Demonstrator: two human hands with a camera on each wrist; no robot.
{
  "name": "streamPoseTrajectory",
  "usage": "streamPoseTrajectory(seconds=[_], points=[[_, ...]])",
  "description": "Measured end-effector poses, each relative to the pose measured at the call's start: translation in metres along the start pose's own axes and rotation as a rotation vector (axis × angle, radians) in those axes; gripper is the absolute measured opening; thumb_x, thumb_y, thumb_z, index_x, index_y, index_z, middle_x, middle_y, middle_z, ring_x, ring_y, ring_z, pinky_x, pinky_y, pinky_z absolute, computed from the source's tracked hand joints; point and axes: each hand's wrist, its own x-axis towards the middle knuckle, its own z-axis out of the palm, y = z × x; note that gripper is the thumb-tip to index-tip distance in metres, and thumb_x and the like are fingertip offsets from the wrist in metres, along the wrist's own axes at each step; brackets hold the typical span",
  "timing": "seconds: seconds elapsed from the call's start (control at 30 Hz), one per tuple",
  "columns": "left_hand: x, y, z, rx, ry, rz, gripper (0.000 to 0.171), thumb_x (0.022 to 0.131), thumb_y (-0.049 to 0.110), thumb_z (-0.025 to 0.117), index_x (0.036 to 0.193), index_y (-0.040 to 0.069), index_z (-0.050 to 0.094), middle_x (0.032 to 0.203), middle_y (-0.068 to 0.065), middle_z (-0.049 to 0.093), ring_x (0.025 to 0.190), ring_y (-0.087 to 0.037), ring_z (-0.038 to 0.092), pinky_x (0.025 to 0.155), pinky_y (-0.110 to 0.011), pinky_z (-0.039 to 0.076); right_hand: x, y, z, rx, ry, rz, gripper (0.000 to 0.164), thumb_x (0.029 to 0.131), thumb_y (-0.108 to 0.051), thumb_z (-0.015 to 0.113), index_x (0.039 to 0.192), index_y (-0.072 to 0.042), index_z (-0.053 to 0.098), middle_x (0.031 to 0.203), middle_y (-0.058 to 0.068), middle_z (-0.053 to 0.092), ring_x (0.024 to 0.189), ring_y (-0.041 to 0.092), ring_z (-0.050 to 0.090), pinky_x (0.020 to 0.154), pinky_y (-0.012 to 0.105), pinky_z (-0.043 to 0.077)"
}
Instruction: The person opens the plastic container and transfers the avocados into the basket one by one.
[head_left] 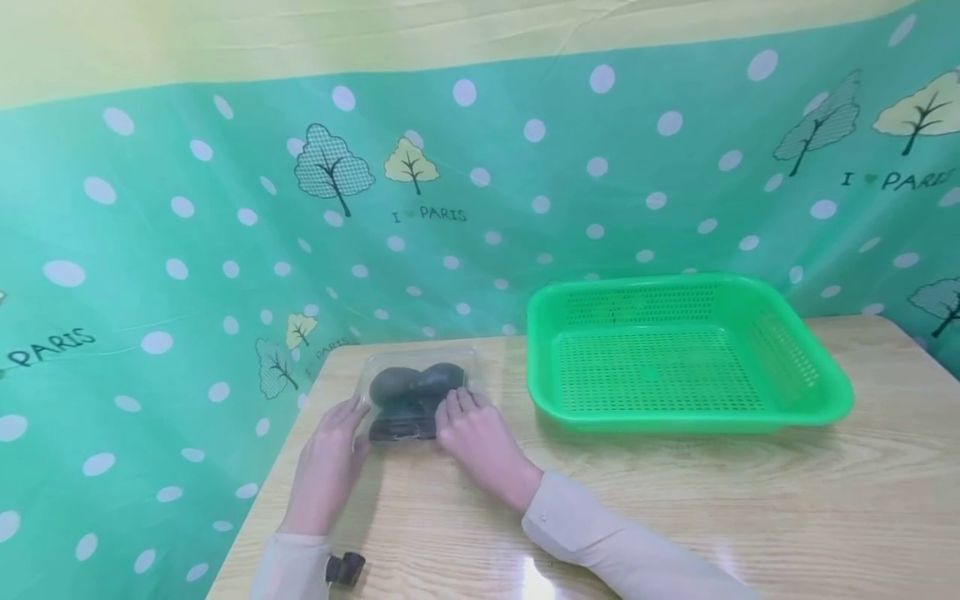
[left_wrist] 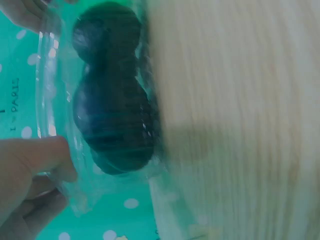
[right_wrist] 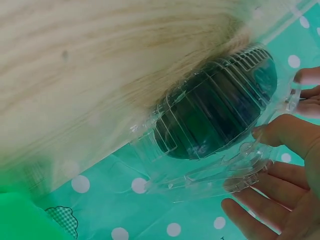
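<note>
A clear plastic box [head_left: 422,357] with dark, smooth oval fruits [head_left: 441,380] inside is at the table's back left. In the head view my left hand [head_left: 326,467] is at its left side and my right hand [head_left: 480,442] at its right front corner. The left wrist view has the left thumb and fingers [left_wrist: 32,175] pinching the box's clear rim. From the right wrist, the right thumb lies on the rim and the fingers [right_wrist: 285,187] reach below it. The ribbed plastic wall [right_wrist: 215,100] shows the dark fruit through it.
A green perforated plastic basket [head_left: 813,408] stands to the right of the box on the wooden table [head_left: 675,500]. Behind the table hangs a green dotted curtain [head_left: 525,167]. A small black object [head_left: 347,569] is beside the left sleeve.
</note>
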Motion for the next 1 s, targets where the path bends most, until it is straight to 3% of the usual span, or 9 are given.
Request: streamPoseTrajectory(seconds=[0.17, 0.73, 1.0], points=[[0.002, -0.004, 0.000, -0.035, 0.029, 0.009, 0.047, 0.074, -0.008, 0.074, 0.120, -0.004, 0.066, 0.134, -0.026, 0.058, 0.118, -0.045, 0.057, 0.091, -0.054, 0.054, -0.001, -0.002, 0.000, 0.016, -0.007, 0.021, 0.024, 0.090, -0.005, 0.068, 0.113, -0.008, 0.074, 0.116, 0.010, 0.073, 0.110, 0.021, 0.069, 0.097, 0.033, 0.055], [0.016, -0.005, -0.017, -0.027, -0.008, -0.020, 0.042, 0.076, -0.008, 0.069, 0.118, -0.004, 0.067, 0.134, -0.026, 0.058, 0.118, -0.046, 0.057, 0.089, -0.056, 0.054, -0.003, 0.002, -0.005, 0.094, -0.063, 0.006, 0.033, 0.091, -0.003, 0.066, 0.123, -0.004, 0.068, 0.126, 0.014, 0.067, 0.118, 0.025, 0.064, 0.099, 0.031, 0.053], [0.018, -0.005, -0.016, -0.042, -0.013, -0.024, 0.045, 0.076, -0.009, 0.065, 0.121, -0.005, 0.065, 0.136, -0.026, 0.057, 0.122, -0.047, 0.053, 0.098, -0.058, 0.049, 0.003, 0.012, -0.013, 0.237, -0.050, 0.058, 0.033, 0.087, 0.000, 0.070, 0.120, -0.003, 0.068, 0.126, 0.014, 0.067, 0.119, 0.025, 0.063, 0.103, 0.029, 0.050]])
